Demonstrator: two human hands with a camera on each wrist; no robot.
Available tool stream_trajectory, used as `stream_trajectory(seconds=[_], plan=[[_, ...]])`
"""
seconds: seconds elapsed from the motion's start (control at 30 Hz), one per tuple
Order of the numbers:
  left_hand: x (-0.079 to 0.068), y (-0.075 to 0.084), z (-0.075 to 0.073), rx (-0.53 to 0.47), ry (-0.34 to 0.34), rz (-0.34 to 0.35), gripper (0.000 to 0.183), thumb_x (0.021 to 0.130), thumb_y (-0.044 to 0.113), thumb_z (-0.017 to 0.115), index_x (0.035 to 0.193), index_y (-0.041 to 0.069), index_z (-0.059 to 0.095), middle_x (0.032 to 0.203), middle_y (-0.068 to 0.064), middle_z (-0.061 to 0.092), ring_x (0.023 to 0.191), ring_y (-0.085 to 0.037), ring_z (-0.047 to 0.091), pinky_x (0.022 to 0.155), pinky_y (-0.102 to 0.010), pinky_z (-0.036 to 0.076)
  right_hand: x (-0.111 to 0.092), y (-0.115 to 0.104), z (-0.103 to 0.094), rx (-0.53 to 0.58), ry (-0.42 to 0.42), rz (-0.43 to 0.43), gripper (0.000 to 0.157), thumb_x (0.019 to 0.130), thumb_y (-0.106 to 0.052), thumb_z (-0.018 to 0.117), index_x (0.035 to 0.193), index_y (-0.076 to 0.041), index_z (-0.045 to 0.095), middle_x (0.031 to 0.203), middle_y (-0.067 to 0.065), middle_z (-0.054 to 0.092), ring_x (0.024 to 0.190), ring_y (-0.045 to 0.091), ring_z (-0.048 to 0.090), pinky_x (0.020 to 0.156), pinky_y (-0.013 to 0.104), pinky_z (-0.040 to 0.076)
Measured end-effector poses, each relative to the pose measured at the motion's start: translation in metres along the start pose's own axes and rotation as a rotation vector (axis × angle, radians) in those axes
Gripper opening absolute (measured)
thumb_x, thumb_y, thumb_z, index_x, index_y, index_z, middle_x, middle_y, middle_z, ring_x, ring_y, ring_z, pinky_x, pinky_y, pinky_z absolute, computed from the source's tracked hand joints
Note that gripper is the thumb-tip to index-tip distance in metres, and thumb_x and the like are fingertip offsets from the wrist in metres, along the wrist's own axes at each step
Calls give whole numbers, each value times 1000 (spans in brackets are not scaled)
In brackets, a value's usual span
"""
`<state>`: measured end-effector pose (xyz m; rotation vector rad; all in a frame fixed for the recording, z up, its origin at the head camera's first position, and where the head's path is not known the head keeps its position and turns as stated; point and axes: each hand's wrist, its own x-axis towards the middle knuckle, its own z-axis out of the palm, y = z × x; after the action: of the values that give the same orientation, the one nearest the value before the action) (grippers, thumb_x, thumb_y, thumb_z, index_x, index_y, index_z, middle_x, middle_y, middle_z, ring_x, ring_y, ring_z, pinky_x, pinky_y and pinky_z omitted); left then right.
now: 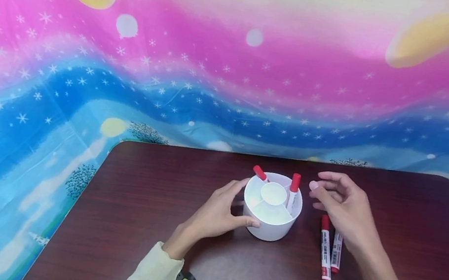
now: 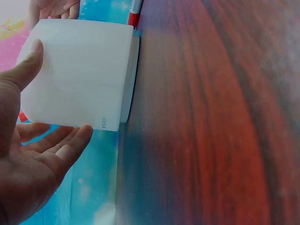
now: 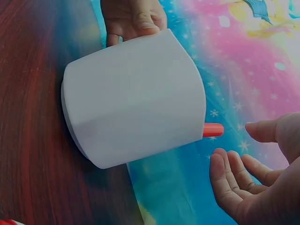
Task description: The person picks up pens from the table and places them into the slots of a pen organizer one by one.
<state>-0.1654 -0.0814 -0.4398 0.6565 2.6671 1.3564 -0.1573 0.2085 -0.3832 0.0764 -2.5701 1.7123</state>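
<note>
A round white pen holder [image 1: 269, 230] with a central cup and outer compartments stands upright on the table. My left hand [image 1: 219, 209] holds it from the left, thumb at the near wall and fingers around the far side. Two red-capped markers stand in it: one marker [image 1: 260, 172] leans in the back-left compartment, the other marker [image 1: 294, 190] is in the right one. My right hand [image 1: 341, 205] is just right of the holder with nothing in it, fingers loosely bent and thumb apart. Below that hand lie two more markers, a left one [image 1: 325, 250] and a partly hidden right one [image 1: 336, 255].
The dark wood-grain table [image 1: 137, 225] ends in a back edge close behind the holder. A colourful printed cloth [image 1: 219, 69] hangs behind and along the left side. Black wrist cameras are strapped at both pale sleeves [image 1: 153, 272].
</note>
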Motion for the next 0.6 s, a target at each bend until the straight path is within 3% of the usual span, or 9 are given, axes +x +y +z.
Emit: stream_trajectory(seconds=[0.2,0.33,0.47,0.6], plan=[[-2,-1,-1,-5,-6,-7,104,81,44,95,166,29,38,151,3,56,137,-13,58,108,-30,59,-1,2,-6,16,-5,5,53,107,-29,69,147,0,53,114,1,70,91,-3,74,79,22,65],[-3,-2,-9,10,-24,-36,106,81,45,95,167,25,37,150,1,58,132,-16,64,106,-32,60,-3,9,-15,0,-10,0,52,107,-29,69,147,0,53,107,-14,71,90,-3,74,78,22,65],[-2,-3,-19,0,-15,-60,107,80,44,96,167,20,38,146,-1,62,128,-20,69,107,-36,60,-9,19,-31,-24,4,-2,49,107,-28,69,144,-1,53,104,-18,72,89,-3,74,77,19,64],[0,-3,-17,28,-26,-54,105,82,47,94,167,18,39,148,-2,60,129,-23,70,107,-39,61,-16,32,-46,-53,15,27,46,106,-30,70,141,-5,55,104,-20,71,89,-5,74,76,17,63]])
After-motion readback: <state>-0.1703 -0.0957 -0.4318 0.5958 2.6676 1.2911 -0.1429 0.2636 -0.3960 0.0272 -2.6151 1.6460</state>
